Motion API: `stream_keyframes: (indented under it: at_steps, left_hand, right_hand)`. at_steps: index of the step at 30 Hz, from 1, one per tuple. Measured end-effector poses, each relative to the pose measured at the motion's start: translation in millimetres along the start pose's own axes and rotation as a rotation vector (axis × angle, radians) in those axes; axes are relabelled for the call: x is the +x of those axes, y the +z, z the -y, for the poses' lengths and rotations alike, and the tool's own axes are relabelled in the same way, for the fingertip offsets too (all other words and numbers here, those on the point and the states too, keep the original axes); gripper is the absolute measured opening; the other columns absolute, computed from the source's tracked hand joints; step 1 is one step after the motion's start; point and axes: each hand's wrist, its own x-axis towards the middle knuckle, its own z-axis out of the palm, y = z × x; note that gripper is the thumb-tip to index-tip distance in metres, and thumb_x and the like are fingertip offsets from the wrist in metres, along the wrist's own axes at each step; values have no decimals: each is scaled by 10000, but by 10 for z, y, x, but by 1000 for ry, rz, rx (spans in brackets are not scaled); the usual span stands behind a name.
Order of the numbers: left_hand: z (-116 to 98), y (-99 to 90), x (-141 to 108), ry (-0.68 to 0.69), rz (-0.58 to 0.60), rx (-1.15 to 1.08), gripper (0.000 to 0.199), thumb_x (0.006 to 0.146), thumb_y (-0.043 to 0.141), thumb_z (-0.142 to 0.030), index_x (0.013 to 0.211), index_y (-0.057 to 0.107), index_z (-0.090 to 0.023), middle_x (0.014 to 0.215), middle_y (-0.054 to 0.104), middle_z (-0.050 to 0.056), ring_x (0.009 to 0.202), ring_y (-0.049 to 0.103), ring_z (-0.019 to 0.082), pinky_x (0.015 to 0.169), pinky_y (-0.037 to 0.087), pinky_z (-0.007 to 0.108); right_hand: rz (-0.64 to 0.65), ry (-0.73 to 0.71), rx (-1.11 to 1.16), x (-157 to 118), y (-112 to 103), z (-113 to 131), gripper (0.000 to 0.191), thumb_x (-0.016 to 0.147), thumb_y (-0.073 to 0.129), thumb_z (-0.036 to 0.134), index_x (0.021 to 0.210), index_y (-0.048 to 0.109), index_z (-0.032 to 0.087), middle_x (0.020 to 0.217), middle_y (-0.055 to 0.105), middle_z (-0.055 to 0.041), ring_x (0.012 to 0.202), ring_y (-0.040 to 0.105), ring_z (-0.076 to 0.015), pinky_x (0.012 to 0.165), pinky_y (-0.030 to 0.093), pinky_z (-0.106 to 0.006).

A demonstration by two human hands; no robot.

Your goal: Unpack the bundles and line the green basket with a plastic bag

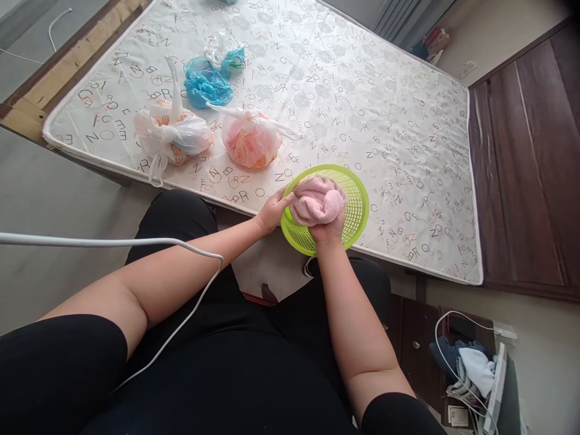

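A bundled pink towel (317,201) is in my right hand (330,232), which is closed around its lower side. The bundle is over the lime-green plastic basket (360,208), a round one with mesh walls. My left hand (272,211) grips the basket's left rim, its thumb over the edge and close to the towel. The other left fingers are partly hidden by the rim. The basket is at the near edge of the mattress (408,151), tilted toward me.
On the mattress lie a knotted white bag (172,133), a pinkish bag (251,142) and a blue plastic bag (206,81). A white cable (113,241) crosses over my left arm. At lower right, a dark cabinet (408,338) holds clothes and cords. A wooden headboard (525,163) stands right.
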Motion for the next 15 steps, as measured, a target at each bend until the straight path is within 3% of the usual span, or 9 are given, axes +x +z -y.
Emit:
stream_keyframes:
  at_steps: [4, 11, 15]
  left_hand:
    - [35, 7, 5, -3, 15, -9, 516, 1003, 544, -561, 1408, 619, -249, 1479, 619, 78, 1435, 511, 301, 1225, 368, 494]
    - [30, -60, 31, -1, -53, 39, 520, 1010, 518, -561, 1412, 620, -248, 1474, 623, 83, 1416, 535, 287, 1227, 367, 495]
    - [13, -82, 19, -51, -68, 5, 497, 988, 564, -553, 1354, 650, -229, 1417, 665, 85, 1355, 591, 284, 1188, 421, 467]
  right_hand:
    - [14, -78, 4, 47, 85, -83, 531, 1007, 358, 491, 1505, 389, 308, 1430, 594, -75, 1356, 557, -241, 1046, 558, -466]
    - [228, 122, 163, 179, 165, -197, 448, 979, 415, 514, 1301, 569, 245, 1366, 647, -71, 1335, 585, -233, 1077, 557, -410]
    - [236, 221, 134, 173, 179, -275, 357, 924, 556, 450, 1198, 625, 232, 1226, 714, -76, 1251, 638, -248, 1037, 577, -413]
